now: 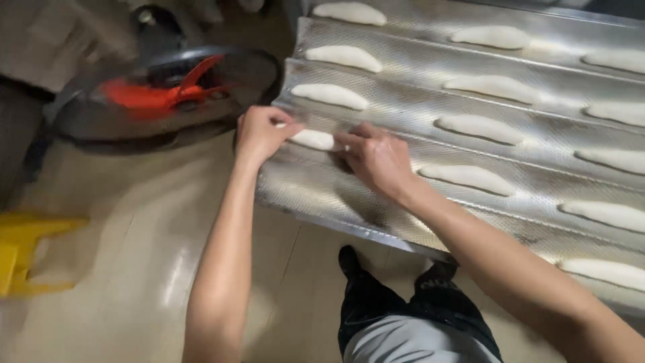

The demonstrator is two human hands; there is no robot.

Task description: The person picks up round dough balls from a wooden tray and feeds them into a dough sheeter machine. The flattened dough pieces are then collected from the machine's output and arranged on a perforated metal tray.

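Grip: my left hand (261, 133) and my right hand (376, 158) both pinch the same dough piece (313, 139), the left closed on its near-left end with thumb and fingertips, the right closed on its other end with the fingers curled down over it. The piece lies along a channel of the perforated metal baking tray (316, 191), close to the tray's left edge, in the fourth groove counted from the top of the view.

Arm pose: the left forearm rises almost straight up from the bottom of the frame, wrist bent slightly inward toward the tray. The right forearm enters from the lower right corner and runs diagonally up and left, knuckles upward, the back of the hand facing me.

Surroundings: other shaped dough pieces (480, 128) rest in the neighbouring grooves, well apart from each other. A floor fan with red blades (168, 91) stands just beside the tray's left edge. A yellow stool (23, 252) sits at the far left on the pale floor.
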